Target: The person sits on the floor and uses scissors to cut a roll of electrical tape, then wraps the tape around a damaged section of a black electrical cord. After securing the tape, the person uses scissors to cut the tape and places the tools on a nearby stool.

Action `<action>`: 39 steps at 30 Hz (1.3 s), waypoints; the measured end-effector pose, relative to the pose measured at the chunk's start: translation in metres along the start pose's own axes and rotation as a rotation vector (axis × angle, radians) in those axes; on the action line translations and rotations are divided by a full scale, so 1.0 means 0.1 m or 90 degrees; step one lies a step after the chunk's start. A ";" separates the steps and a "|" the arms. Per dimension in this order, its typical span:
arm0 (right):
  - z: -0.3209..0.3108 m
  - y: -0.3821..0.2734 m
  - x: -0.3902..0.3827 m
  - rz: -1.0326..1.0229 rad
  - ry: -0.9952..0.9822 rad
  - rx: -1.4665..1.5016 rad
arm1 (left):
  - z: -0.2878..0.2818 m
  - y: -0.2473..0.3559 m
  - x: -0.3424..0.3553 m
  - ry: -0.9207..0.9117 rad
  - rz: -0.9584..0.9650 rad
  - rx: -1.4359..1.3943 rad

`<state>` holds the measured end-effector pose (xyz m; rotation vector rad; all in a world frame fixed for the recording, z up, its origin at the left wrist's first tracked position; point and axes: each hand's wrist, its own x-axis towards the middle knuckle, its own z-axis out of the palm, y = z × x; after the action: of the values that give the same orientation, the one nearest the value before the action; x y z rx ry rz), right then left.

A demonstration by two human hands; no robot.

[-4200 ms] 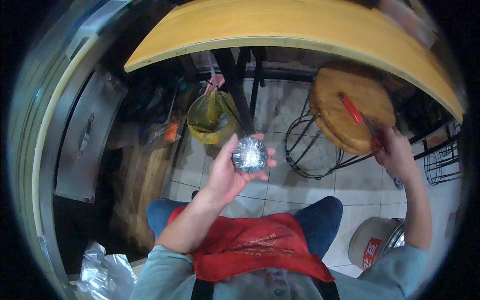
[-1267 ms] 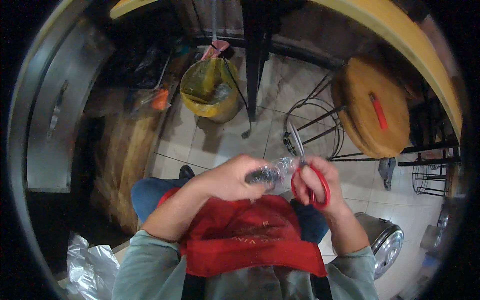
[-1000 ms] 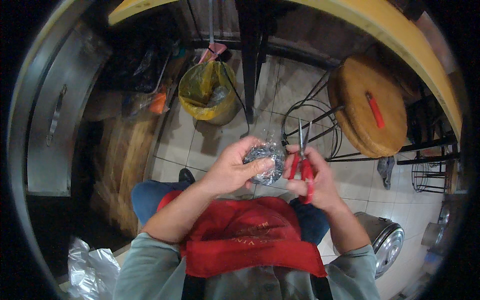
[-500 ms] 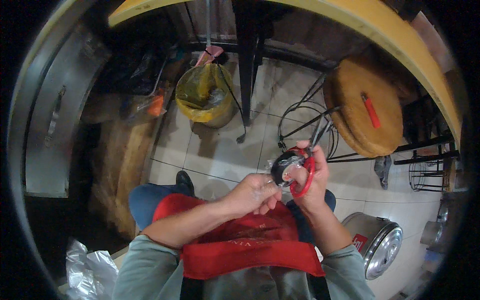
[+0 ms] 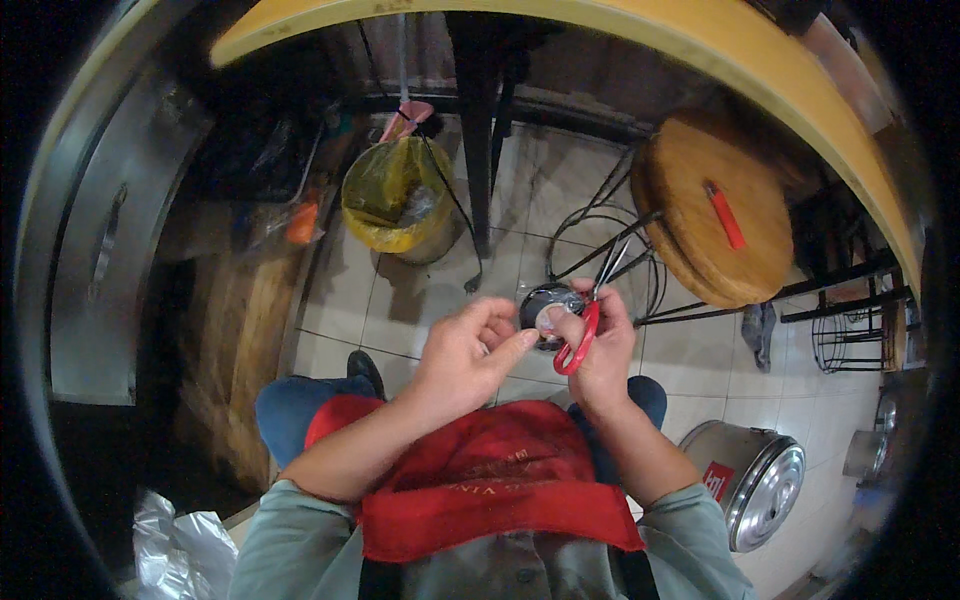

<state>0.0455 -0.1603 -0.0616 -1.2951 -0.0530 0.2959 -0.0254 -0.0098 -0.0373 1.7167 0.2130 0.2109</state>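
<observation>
My right hand (image 5: 603, 355) grips a pair of scissors (image 5: 590, 325) with red handles, its metal blades pointing up and away. The same hand also holds a roll of black tape (image 5: 537, 299) with a pale centre and clear shiny film around it. Close to the roll's left side is my left hand (image 5: 465, 352), fingers loosely bent and thumb apart from them, with nothing visible between. Whether the left thumb tip touches the roll, I cannot tell. Both hands are above my lap, over a red apron (image 5: 480, 455).
A yellow-lined bin (image 5: 395, 235) stands ahead on the tiled floor. Right of it, a round wooden stool (image 5: 690, 220) bears a red-handled tool (image 5: 727, 218). A lidded metal pot (image 5: 745, 480) sits at lower right. The yellow table edge (image 5: 640, 15) curves overhead; crumpled foil (image 5: 185, 550) lies lower left.
My left hand has opened from its pinch at the film and turned, its fingers now higher. The right hand, with scissors and tape roll, has shifted slightly left.
</observation>
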 end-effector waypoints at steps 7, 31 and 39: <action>0.00 0.03 -0.03 -0.044 -0.147 0.001 | -0.12 0.02 0.11 -0.055 -0.232 -0.278; -2.25 -1.89 1.14 -0.153 0.190 -0.561 | -0.07 0.16 0.12 -0.152 -0.336 -0.258; -2.00 -1.95 1.18 -0.277 0.164 -1.064 | -0.05 0.11 0.11 -0.189 -0.246 -0.278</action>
<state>0.2363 -0.3654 0.0540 -2.8895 -0.4225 -0.4392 -0.0158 -0.0040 -0.0250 1.2244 0.2528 -0.2666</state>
